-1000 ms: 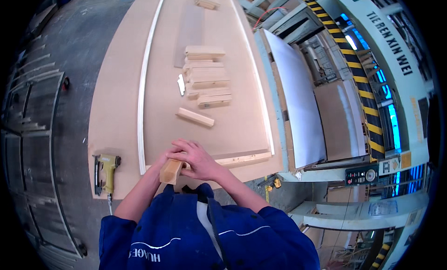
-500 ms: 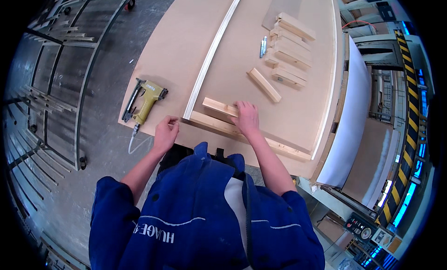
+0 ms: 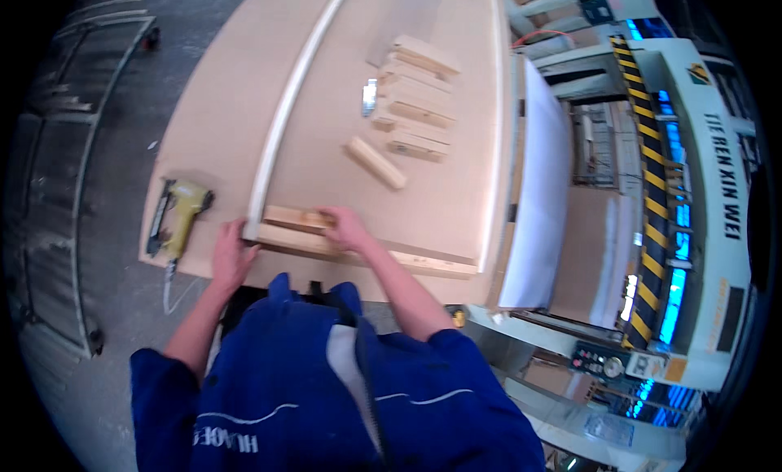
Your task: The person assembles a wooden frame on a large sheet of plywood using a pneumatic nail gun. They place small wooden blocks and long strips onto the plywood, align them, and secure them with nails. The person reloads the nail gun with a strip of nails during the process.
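A short wooden block (image 3: 295, 217) lies in the near left corner of a frame of wooden strips, beside the near crosspiece (image 3: 297, 240). My right hand (image 3: 346, 228) grips its right end, fingers closed over it. At the corner where the long pale strip (image 3: 281, 126) meets the crosspiece, my left hand (image 3: 232, 256) has its thumb and fingers round the crosspiece's left end. Motion blur softens the fingertips. To the left of that hand lies a yellow-green staple gun (image 3: 181, 215) with a hose.
Several short wooden blocks (image 3: 419, 101) lie in a row on the large board (image 3: 220, 97), with a single block (image 3: 376, 162) set at an angle nearby. Small metal staple strips (image 3: 369, 97) rest beside them. A machine with a striped bar (image 3: 643, 195) stands right; a metal rack (image 3: 85, 171) stands left.
The scene has shifted left in view. My right hand has brought the block left and nearer, up to the corner. My left hand has closed in on the crosspiece's end.
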Demonstrator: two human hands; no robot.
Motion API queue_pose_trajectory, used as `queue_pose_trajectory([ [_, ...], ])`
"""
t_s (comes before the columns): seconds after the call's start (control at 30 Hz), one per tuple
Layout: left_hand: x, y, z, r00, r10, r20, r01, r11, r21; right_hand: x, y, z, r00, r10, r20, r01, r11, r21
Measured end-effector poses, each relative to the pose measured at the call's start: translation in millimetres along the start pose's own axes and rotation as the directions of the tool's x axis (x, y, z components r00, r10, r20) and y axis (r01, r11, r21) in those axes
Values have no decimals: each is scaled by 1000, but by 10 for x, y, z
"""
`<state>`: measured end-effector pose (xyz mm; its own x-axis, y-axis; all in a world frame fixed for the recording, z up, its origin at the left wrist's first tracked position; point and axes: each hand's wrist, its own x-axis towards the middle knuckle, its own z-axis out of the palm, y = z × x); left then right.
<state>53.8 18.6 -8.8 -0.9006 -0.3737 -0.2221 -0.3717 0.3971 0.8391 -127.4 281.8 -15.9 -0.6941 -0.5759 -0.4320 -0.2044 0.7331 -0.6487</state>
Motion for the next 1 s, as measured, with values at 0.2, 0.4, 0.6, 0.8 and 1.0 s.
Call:
queue_pose_trajectory([
  [0.2, 162, 26, -261, 996, 1, 87, -11, 994, 111, -109, -43, -12, 995, -24, 99, 23, 1000, 15],
  [0.4, 133, -47, -244, 992, 110, 60, -119, 974, 191, -94, -134, 50, 977, -195, 85, 199, 979, -43],
  [0.6, 89, 9, -230, 993, 107, 41, -114, 962, 247, -65, -121, 104, 979, -186, 83, 192, 979, -72],
  [0.8, 139, 122, -321, 981, 147, 125, -180, 928, 326, -256, -322, 63, 988, -132, 83, 143, 977, -159],
  [1.0, 207, 47, -208, 964, 226, 141, -261, 904, 339, -675, -144, -2, 995, 77, -66, -98, 899, -427],
])
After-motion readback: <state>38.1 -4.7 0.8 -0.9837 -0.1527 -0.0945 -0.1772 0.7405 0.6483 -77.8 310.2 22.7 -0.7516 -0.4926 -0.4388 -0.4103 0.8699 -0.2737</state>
